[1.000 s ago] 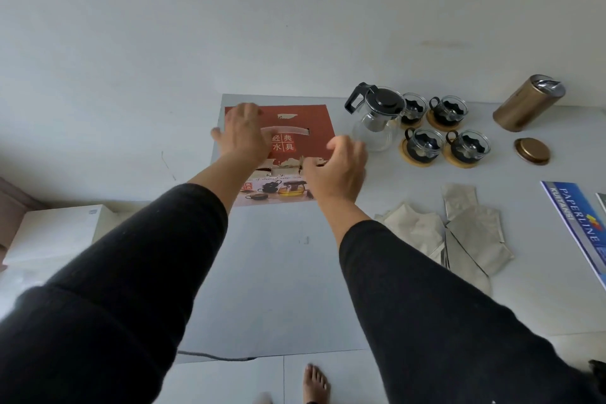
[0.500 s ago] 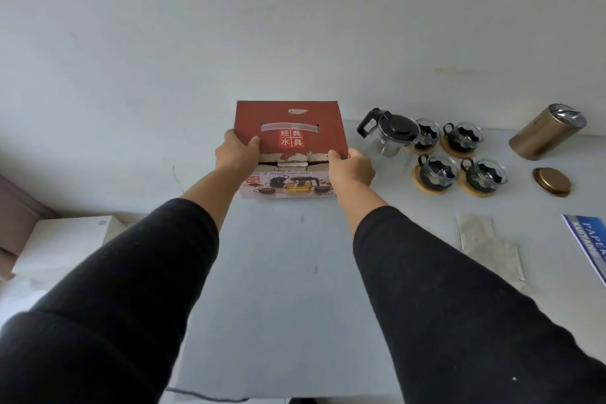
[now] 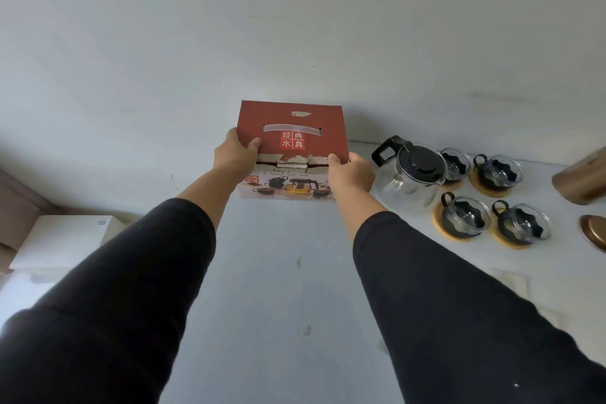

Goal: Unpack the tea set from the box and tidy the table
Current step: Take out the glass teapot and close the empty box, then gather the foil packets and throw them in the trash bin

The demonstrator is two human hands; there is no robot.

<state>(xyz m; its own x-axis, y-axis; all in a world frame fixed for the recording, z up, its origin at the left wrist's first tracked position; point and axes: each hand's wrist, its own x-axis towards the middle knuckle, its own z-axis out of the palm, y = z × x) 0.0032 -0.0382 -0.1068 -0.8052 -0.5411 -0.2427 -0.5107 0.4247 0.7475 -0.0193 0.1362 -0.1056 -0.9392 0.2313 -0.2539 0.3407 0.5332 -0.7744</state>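
Gripping the red box (image 3: 292, 138) from both sides, the left hand (image 3: 233, 154) clamps its left front corner with the thumb laid on the lid, and the right hand (image 3: 350, 172) clamps its right front corner, fingers wrapped round the side and out of view. Box position: far edge of the grey table (image 3: 278, 272), close to the wall; whether its base rests on the surface or is held just clear cannot be told. The lid flaps are folded down, with torn cardboard showing along the front edge. Unpacking appears complete: the glass teapot (image 3: 410, 177) with black lid and handle stands just right of the box, and four glass cups (image 3: 492, 200), each on a round wooden coaster, stand in two rows beside the teapot. Remaining work is judged to be tidying. A bronze canister (image 3: 580, 179) lies tilted at the right edge of view with its loose lid (image 3: 595, 233) on the table near it, and pale wrapping paper (image 3: 511, 279) lies partly hidden behind the right sleeve. The box itself has yet to be put away, and the loose items need clearing.
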